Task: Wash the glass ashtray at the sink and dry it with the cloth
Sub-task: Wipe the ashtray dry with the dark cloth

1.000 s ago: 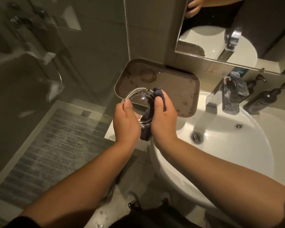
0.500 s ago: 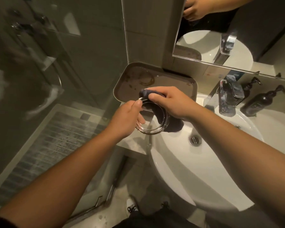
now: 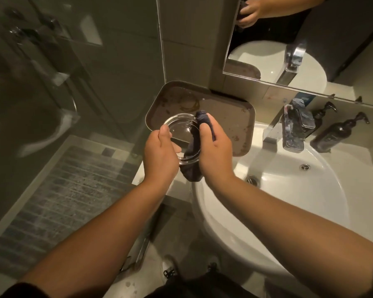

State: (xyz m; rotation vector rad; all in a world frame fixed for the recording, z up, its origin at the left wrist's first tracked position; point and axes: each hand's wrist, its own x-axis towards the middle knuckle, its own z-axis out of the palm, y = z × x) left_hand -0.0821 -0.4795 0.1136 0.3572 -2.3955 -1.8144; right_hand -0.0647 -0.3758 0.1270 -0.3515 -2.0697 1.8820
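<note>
The round clear glass ashtray is held in the air over the near edge of a brown tray, left of the white sink. My left hand grips its left rim, thumb on top. My right hand presses a dark blue cloth against the ashtray's right rim; one end of the cloth pokes up above my fingers and the other hangs below the glass.
The stained brown tray lies on the counter against the wall. A chrome tap stands behind the basin, with two dark pump bottles to its right. A mirror hangs above. A glass shower screen stands at the left.
My right hand has swung from lying across the top of the ashtray back to its right side, cloth along the rim. The ashtray has turned and sits slightly further left.
</note>
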